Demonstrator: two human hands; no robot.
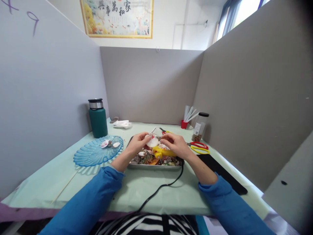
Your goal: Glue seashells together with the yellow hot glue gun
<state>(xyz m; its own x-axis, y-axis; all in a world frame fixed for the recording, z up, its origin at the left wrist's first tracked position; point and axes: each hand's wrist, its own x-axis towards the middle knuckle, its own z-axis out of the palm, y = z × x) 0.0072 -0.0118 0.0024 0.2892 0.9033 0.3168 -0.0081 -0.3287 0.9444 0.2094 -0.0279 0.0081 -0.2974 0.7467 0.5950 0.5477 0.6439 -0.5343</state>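
Observation:
Both my hands are over a metal tray [156, 166] filled with several shells and small pieces. My left hand [137, 143] pinches a white scallop shell [153, 141] from the left. My right hand [175, 145] closes its fingers on the shell's right side. Under my right hand lies a yellow glue gun [161, 152], resting on the tray; its black cord [161, 187] runs toward me over the table edge.
A blue fan-shaped glass plate [95, 153] with a few shells lies to the left, with a green flask [97, 118] behind it. Red and yellow scissors [199, 147], a jar [200, 123], a red cup [184, 124] and a black mat [221, 173] are on the right. A thin wooden stick [65, 186] lies front left. Grey partitions enclose the table.

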